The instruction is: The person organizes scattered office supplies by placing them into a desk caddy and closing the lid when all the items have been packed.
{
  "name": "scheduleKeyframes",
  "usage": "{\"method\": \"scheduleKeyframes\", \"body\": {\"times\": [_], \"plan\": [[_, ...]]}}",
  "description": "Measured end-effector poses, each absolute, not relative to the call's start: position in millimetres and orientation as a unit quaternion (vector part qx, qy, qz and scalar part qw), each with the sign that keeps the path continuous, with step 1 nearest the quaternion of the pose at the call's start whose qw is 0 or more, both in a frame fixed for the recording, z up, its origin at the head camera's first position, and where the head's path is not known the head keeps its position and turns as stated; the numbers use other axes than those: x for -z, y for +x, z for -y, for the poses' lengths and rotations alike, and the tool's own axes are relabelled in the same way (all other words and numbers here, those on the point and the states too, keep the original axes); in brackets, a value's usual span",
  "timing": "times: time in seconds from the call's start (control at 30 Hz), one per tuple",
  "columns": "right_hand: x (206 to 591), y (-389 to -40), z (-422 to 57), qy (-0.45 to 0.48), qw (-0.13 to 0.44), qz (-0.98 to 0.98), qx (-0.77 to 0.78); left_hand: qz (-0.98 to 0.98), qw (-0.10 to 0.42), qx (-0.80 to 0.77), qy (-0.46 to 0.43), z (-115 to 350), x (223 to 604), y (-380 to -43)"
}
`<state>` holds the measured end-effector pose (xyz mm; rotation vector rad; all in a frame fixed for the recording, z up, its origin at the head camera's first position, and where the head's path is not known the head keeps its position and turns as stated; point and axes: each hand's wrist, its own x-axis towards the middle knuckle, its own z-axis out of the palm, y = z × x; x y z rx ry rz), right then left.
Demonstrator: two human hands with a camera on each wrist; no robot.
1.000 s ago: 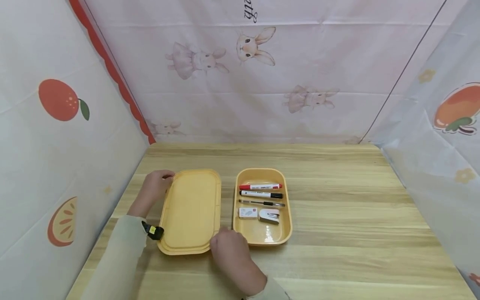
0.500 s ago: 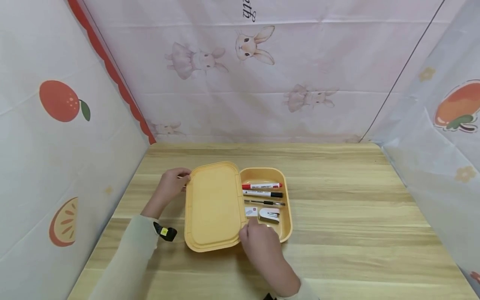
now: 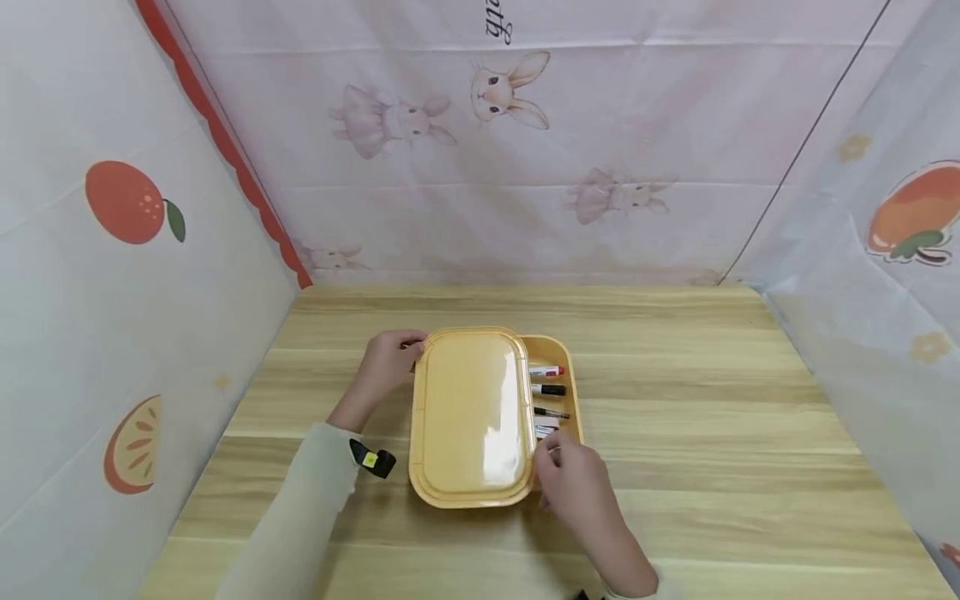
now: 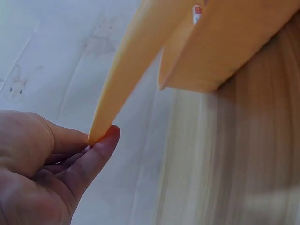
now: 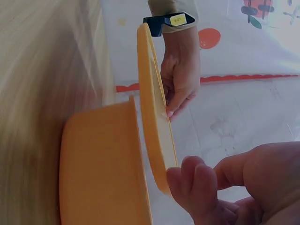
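Observation:
A yellow rectangular lid (image 3: 472, 417) hangs over the left part of a yellow box (image 3: 551, 346), clear of its rim in the right wrist view. My left hand (image 3: 390, 362) pinches the lid's far left edge between thumb and fingers, as the left wrist view also shows. At the near right corner of the lid, my right hand (image 3: 581, 487) grips its edge. Inside the box, the ends of a red marker (image 3: 551, 372), a black marker (image 3: 552, 390) and a pen (image 3: 553, 412) show, along with part of a stapler (image 3: 546, 427). The lid hides the rest.
The box stands on a wood-grain table (image 3: 712, 433). Printed cloth walls enclose it: a pink back one (image 3: 450, 225) with rabbits, a left one (image 3: 67, 333) and a right one (image 3: 862, 275) with fruit. A black strap (image 3: 372, 459) circles my left wrist.
Both hands have carried the lid from the table left of the box up and to the right. It now covers much of the box and the small white carton inside.

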<state>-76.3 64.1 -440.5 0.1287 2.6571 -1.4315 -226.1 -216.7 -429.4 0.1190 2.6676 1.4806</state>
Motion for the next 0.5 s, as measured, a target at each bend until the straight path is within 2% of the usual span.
{"method": "scheduleKeyframes", "body": {"times": [0.2,0.5], "plan": [[435,-74,-81,0.061,0.042,-0.882,0.465,-0.859,0.036,-0.509,0.030,210,426,-233],[440,-74,-100,0.088,0.080,-0.829,0.547,-0.848,0.032,-0.528,0.029,195,431,-242]]}}
